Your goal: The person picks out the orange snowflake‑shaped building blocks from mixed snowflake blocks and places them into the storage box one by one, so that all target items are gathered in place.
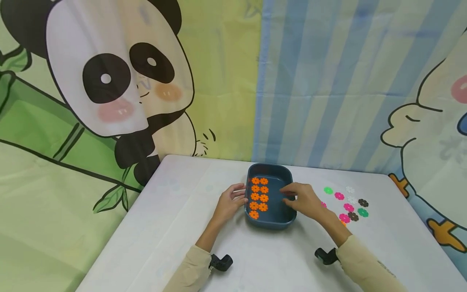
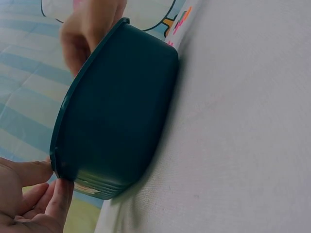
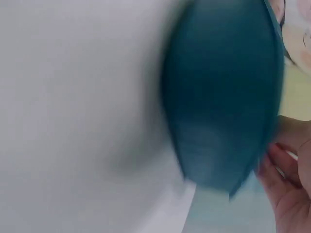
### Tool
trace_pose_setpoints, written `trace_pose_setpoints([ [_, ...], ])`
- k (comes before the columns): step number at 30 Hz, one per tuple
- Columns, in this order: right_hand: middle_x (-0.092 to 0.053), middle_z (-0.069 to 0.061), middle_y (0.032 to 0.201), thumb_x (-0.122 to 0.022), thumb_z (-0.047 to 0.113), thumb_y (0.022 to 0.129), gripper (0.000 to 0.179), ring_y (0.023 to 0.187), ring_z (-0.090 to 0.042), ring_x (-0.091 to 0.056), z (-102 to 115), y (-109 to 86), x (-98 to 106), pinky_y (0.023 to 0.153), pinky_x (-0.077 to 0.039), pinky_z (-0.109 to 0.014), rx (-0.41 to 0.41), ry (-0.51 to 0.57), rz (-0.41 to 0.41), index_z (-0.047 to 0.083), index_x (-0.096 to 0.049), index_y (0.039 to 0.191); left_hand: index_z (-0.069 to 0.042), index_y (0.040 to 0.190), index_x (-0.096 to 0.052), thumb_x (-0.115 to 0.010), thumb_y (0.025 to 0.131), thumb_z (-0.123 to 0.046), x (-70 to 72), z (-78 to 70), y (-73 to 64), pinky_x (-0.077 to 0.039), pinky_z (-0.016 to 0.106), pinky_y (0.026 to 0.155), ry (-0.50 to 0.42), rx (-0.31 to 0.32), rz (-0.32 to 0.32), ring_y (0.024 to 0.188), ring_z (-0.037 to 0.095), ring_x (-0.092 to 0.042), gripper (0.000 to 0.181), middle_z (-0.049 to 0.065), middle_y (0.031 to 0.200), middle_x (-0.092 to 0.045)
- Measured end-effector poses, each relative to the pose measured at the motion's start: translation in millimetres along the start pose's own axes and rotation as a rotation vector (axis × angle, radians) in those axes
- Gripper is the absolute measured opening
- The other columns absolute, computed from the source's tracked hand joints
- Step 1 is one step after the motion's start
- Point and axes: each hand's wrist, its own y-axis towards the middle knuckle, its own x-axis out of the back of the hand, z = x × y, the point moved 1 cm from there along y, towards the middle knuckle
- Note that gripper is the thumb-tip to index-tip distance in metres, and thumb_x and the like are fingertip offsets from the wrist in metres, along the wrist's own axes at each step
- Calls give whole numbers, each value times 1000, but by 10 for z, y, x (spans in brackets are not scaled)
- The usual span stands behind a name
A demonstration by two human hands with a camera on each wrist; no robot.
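Observation:
A dark blue rounded rectangular dish (image 1: 270,223) sits on the white table. Orange flower-shaped pieces (image 1: 263,198) lie in two columns along the left half of its floor. My left hand (image 1: 228,205) pinches the dish's left rim, thumb and fingertips meeting it in the left wrist view. Over the right rim reaches my right hand (image 1: 304,198), its thumb and fingers parted above the bare side of the dish floor. The right wrist view is blurred; there the right hand (image 3: 289,170) appears right beside the dish wall (image 3: 218,97).
To the right of the dish, loose flower-shaped pieces in pink (image 1: 348,207), green (image 1: 363,212), white (image 1: 350,189) and dark brown (image 1: 353,216) are scattered on the table (image 1: 175,219). One orange piece is partly hidden by the right forearm. A printed curtain (image 1: 292,81) hangs behind the table.

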Motion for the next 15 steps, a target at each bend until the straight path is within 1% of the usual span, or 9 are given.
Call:
trace_pose_setpoints([
  [5,-72,-9,102,-81,-2,74,34,88,-26,-71,-207,-320,313,75,-60,-41,-14,-73,-76,3,-72,106,8,136,-48,-69,85,8,14,4,-2,-52,25,94,-6,8,-8,121,39,-55,55,27,134,-52],
  [8,-72,-9,101,-82,-3,73,33,86,-27,-72,-340,-533,446,73,-60,-42,-55,-106,-91,5,-73,104,8,136,-48,-69,85,7,18,18,2,-51,26,95,-2,9,-3,121,39,-55,55,27,134,-52],
  [10,-72,-11,101,-81,-2,74,32,87,-30,-71,-423,-667,515,73,-60,-43,-102,-116,-69,4,-73,104,7,137,-48,-69,85,6,17,25,5,-51,27,95,3,11,-1,121,39,-54,56,26,135,-53],
  [13,-71,-13,103,-80,0,76,32,90,-33,-70,-551,-844,609,73,-60,-43,-187,-106,-3,2,-73,106,5,137,-48,-70,85,5,9,15,5,-51,26,96,6,15,-3,122,39,-54,56,24,135,-53],
  [15,-71,-14,104,-80,3,77,33,92,-34,-69,-629,-943,671,72,-61,-40,-244,-112,47,2,-72,109,5,136,-48,-69,85,6,0,5,6,-51,27,95,3,15,-5,121,38,-55,55,25,135,-53],
])
